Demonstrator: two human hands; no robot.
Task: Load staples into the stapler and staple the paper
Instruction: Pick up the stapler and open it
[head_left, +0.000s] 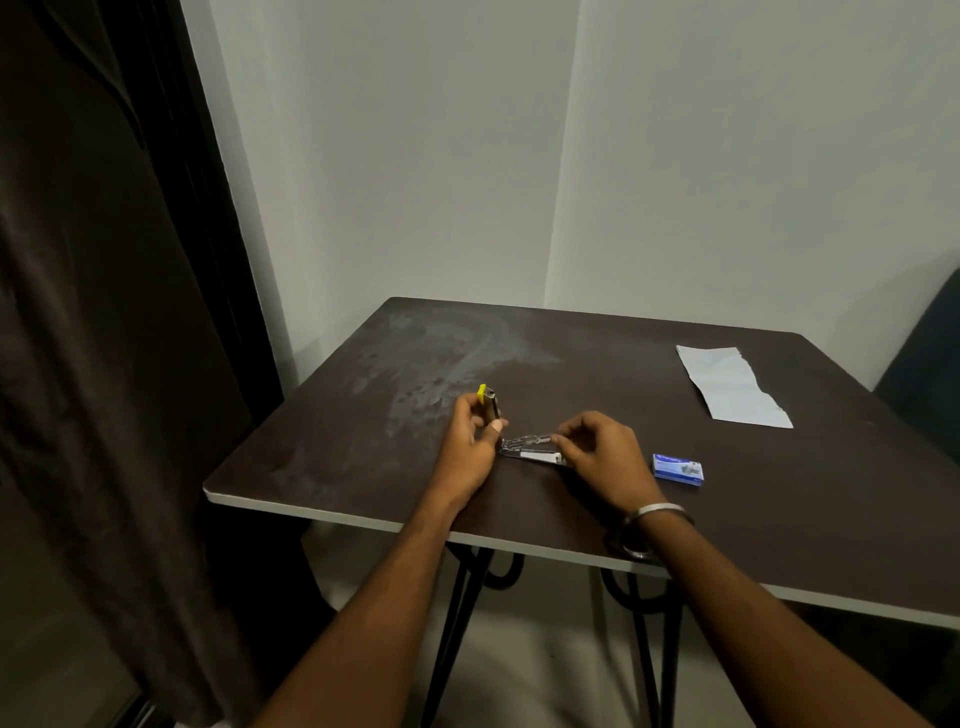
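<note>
A small stapler (524, 449) lies open on the dark table (571, 364), its yellow-tipped top arm (488, 400) swung upright. My left hand (470, 441) grips that raised arm. My right hand (597, 447) pinches the front end of the metal staple channel, fingertips closed on it; whether a staple strip is between them is too small to tell. A blue staple box (678, 468) rests just right of my right hand. The white sheet of paper (730, 384) lies flat at the far right of the table, apart from both hands.
A dark curtain (104, 312) hangs to the left of the table. White walls meet in a corner behind it. A dark chair back (930, 374) stands at the right edge. A metal bangle (660, 512) is on my right wrist.
</note>
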